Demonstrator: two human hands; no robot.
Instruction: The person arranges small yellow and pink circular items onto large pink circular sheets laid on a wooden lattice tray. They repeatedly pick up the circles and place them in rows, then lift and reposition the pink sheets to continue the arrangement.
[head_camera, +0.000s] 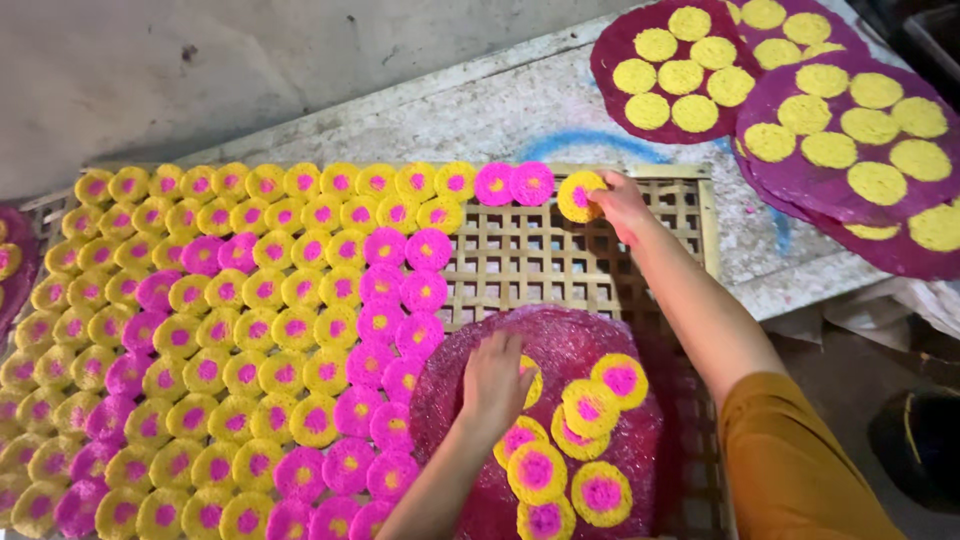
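Two hands, right hand (622, 203) grip pinching yellow disc (580, 194) over lattice tray (600, 262), left hand (493, 382) flat on purple mat (580, 340)

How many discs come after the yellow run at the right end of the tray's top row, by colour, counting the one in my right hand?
pink discs with yellow centres: 2
yellow disc with pink centre, in the grip of the right hand: 1
Total: 3

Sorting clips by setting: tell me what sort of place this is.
Probably a small handmade food or craft workshop. A woven bamboo rack is filled with rows of yellow-and-pink discs, purple mats carry more, and the right hand places one.
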